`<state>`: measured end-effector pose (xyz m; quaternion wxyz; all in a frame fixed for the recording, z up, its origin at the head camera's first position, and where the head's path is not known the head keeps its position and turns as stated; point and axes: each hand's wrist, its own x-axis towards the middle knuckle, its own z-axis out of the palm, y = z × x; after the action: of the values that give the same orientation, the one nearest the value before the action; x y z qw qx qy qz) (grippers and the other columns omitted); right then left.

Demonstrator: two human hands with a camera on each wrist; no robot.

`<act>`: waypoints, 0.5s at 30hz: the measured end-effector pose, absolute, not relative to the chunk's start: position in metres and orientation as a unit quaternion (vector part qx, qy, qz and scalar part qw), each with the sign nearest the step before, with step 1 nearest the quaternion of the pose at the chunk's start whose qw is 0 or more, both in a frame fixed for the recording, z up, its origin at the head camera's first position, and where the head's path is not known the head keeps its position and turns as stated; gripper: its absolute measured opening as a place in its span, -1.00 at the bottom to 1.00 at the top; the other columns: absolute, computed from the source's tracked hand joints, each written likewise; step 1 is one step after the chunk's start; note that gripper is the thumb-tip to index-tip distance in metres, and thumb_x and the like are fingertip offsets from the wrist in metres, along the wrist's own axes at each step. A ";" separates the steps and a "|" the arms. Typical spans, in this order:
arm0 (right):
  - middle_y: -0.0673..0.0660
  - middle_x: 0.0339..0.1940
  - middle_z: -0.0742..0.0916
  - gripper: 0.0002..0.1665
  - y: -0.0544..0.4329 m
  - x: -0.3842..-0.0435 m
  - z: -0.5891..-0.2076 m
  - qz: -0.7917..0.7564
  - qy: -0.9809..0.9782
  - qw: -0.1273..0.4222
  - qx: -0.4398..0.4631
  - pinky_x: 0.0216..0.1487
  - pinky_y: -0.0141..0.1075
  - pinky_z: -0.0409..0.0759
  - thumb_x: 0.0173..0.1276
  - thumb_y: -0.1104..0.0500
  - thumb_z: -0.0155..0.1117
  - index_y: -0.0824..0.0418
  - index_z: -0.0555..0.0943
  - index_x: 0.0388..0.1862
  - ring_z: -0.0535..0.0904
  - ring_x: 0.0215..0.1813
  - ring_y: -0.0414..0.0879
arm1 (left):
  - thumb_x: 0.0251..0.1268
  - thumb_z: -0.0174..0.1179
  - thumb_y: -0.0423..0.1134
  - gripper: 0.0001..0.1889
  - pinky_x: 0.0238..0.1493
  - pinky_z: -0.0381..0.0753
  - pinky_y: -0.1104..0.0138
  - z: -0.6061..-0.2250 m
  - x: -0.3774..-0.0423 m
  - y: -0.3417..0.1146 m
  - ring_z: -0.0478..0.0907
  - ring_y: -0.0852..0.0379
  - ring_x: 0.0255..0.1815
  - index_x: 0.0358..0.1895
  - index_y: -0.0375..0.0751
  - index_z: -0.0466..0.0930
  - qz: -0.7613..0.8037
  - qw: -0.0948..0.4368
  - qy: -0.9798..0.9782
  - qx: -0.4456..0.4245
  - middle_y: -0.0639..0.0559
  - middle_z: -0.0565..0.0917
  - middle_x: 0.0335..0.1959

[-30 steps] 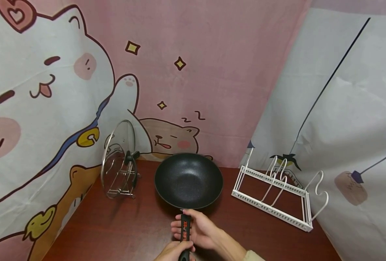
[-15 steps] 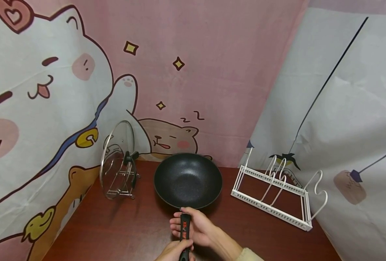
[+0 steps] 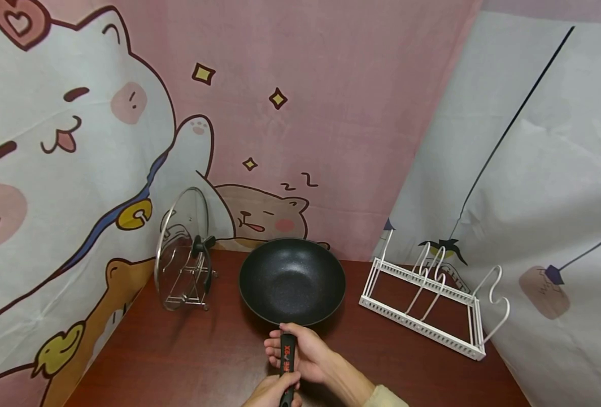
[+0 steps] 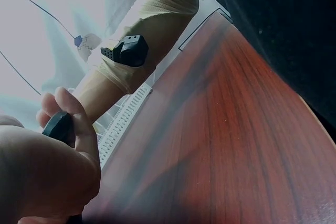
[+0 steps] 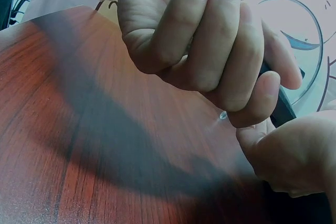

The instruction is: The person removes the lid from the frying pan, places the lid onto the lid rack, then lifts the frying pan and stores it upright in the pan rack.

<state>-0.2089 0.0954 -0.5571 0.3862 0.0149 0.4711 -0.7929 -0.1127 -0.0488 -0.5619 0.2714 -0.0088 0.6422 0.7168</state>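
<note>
A black wok [image 3: 292,282] faces me at the middle of the table, its handle [image 3: 287,350] pointing toward me. My left hand [image 3: 271,390] grips the handle's near end, thumb on top. Farther up, my right hand [image 3: 308,353] holds the handle from below, its thumb near the pan's rim and its fingers showing on the left side. In the left wrist view the dark handle end [image 4: 60,128] pokes out of my left hand [image 4: 50,169]. The right wrist view shows curled fingers of my right hand [image 5: 210,45], with much of the handle hidden behind them.
A glass lid [image 3: 183,249] with a black knob stands upright in a small wire rack [image 3: 191,285] at the left. At the right, a white rack [image 3: 422,308] with curved wire dividers lies on the reddish-brown table [image 3: 178,362]. Printed curtains [image 3: 341,113] close off the back and sides.
Both hands keep their hold on the handle, and the wok stays in place. Only a very slight shift of the head view shows.
</note>
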 end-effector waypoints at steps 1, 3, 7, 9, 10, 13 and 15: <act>0.03 -0.09 0.85 -0.56 0.095 -0.209 -0.557 -0.793 0.473 0.385 0.014 0.09 -0.31 0.78 0.79 -0.07 0.07 0.24 0.53 0.31 0.78 -0.08 -0.17 | 0.72 0.12 0.04 -0.69 -0.45 0.43 0.47 -0.562 -0.112 -0.049 0.43 0.31 -0.55 -0.17 -0.11 0.59 0.717 0.271 0.642 -0.009 0.18 0.59 -0.53; 0.03 -0.10 0.84 -0.55 0.094 -0.209 -0.557 -0.793 0.474 0.383 0.014 0.07 -0.32 0.78 0.79 -0.07 0.08 0.26 0.52 0.31 0.77 -0.09 -0.18 | 0.73 0.12 0.05 -0.68 -0.46 0.42 0.48 -0.561 -0.112 -0.049 0.42 0.32 -0.56 -0.17 -0.11 0.59 0.717 0.271 0.642 -0.010 0.19 0.58 -0.53; 0.02 -0.14 0.83 -0.59 0.094 -0.209 -0.557 -0.793 0.476 0.380 0.016 0.03 -0.34 0.77 0.80 -0.06 0.06 0.24 0.55 0.26 0.76 -0.13 -0.20 | 0.75 0.10 0.07 -0.67 -0.47 0.41 0.48 -0.561 -0.112 -0.049 0.41 0.32 -0.56 -0.17 -0.09 0.57 0.723 0.279 0.632 -0.007 0.20 0.57 -0.54; 0.01 -0.16 0.82 -0.63 0.094 -0.208 -0.557 -0.793 0.477 0.378 0.018 0.01 -0.35 0.77 0.80 -0.05 0.06 0.22 0.58 0.20 0.75 -0.15 -0.21 | 0.76 0.09 0.08 -0.66 -0.48 0.40 0.48 -0.561 -0.112 -0.049 0.40 0.32 -0.56 -0.17 -0.08 0.56 0.726 0.284 0.626 -0.006 0.21 0.56 -0.54; 0.00 -0.17 0.82 -0.64 0.093 -0.208 -0.557 -0.794 0.477 0.377 0.019 0.01 -0.35 0.77 0.80 -0.04 0.06 0.21 0.59 0.18 0.75 -0.16 -0.21 | 0.77 0.09 0.09 -0.66 -0.48 0.40 0.48 -0.561 -0.112 -0.049 0.39 0.32 -0.57 -0.17 -0.07 0.56 0.728 0.287 0.623 -0.006 0.21 0.55 -0.54; -0.02 -0.20 0.80 -0.66 0.092 -0.209 -0.557 -0.794 0.479 0.374 0.024 -0.03 -0.38 0.76 0.80 -0.03 0.07 0.19 0.62 0.12 0.72 -0.20 -0.23 | 0.78 0.08 0.11 -0.65 -0.49 0.39 0.49 -0.561 -0.111 -0.050 0.38 0.32 -0.57 -0.18 -0.05 0.54 0.731 0.293 0.617 -0.007 0.21 0.55 -0.54; -0.03 -0.23 0.78 -0.68 0.091 -0.208 -0.558 -0.794 0.482 0.370 0.027 -0.07 -0.40 0.74 0.81 -0.02 0.07 0.17 0.64 0.08 0.69 -0.24 -0.24 | 0.79 0.07 0.11 -0.65 -0.49 0.39 0.49 -0.561 -0.111 -0.049 0.38 0.32 -0.58 -0.19 -0.04 0.53 0.732 0.294 0.615 -0.007 0.22 0.54 -0.54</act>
<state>-0.2081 0.0910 -0.5580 0.3697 0.0269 0.4817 -0.7941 -0.1111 -0.0493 -0.5613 0.2936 -0.0067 0.6147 0.7320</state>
